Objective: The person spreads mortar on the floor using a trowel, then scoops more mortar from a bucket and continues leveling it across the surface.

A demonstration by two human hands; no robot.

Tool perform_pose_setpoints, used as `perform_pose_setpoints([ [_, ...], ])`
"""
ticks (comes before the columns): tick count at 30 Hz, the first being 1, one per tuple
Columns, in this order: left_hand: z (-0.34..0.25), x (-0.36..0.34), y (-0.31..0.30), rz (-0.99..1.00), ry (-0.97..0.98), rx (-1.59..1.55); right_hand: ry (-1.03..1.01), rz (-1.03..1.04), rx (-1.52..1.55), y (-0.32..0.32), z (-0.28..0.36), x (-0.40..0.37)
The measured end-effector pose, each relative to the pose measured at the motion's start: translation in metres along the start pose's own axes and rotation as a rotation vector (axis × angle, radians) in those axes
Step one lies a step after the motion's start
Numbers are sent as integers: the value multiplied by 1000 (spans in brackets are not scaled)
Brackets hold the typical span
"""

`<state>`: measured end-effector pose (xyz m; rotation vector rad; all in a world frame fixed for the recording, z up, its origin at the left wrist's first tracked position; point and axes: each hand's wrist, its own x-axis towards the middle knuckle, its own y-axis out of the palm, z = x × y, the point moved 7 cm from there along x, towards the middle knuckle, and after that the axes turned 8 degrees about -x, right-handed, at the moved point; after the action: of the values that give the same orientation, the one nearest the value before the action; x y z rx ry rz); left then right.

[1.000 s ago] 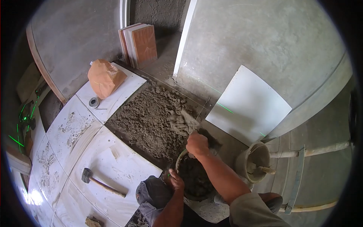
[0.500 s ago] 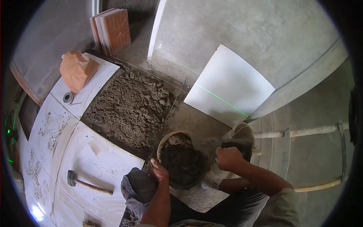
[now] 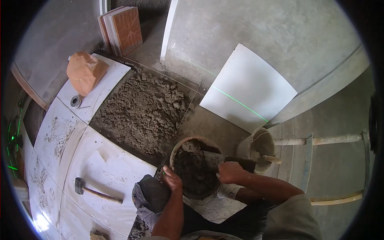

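Observation:
A round bucket (image 3: 175, 154) of dark wet mortar (image 3: 193, 172) stands between my legs. My left hand (image 3: 171, 179) grips its near left rim, thumb up. My right hand (image 3: 231, 173) is closed in a fist at the bucket's right side, around the handle of a trowel. The trowel's dark flat blade (image 3: 243, 164) points right, toward a second bucket (image 3: 256, 140). That bucket has a wooden-handled tool (image 3: 273, 159) in it. My fingers hide the trowel's handle.
Spread mortar (image 3: 140, 112) lies ahead, beside laid white tiles (image 3: 108, 160). On those rest a mallet (image 3: 96, 192), a tape roll (image 3: 75, 101) and a paper bag (image 3: 86, 74). A loose tile (image 3: 248, 88) leans at the wall; stacked tiles (image 3: 128, 32) stand behind. A wooden ladder (image 3: 336, 140) lies right.
My right hand has moved left with the trowel, from the second bucket toward the mortar bucket. My left hand stays on the rim. The view has shifted slightly.

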<state>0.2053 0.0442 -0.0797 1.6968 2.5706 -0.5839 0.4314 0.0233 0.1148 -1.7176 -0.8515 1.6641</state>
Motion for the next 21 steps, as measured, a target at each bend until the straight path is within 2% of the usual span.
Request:
perform_pose_setpoints([
  [2,-14,-5,-4,24,-22,-13,1,15,24,7,0,-3],
  [4,-35,-7,-10,7,-59,3,129,68,159,23,-7,-6],
  [5,-31,-8,-9,6,-69,7,127,78,157,37,-5,-6],
  [7,-23,-8,-6,22,-73,19,138,48,442,66,3,1],
  [8,-24,-12,-7,28,-81,34,141,63,451,72,18,8],
  [10,-41,-10,-9,-28,-44,-64,297,84,633,78,43,34],
  [11,-38,-5,-7,-37,-36,-51,283,87,643,83,41,45],
  [14,-16,-23,-9,-21,-167,-59,367,116,766,110,25,41],
  [17,-22,-13,-4,111,-228,-64,290,-2,686,87,24,44],
  [19,-15,-12,-6,94,-263,-49,284,-4,973,95,24,38],
  [20,-8,-11,-5,89,-310,-28,277,-10,976,94,21,37],
  [21,-3,-10,-1,85,-306,-27,301,59,1104,101,20,35],
])
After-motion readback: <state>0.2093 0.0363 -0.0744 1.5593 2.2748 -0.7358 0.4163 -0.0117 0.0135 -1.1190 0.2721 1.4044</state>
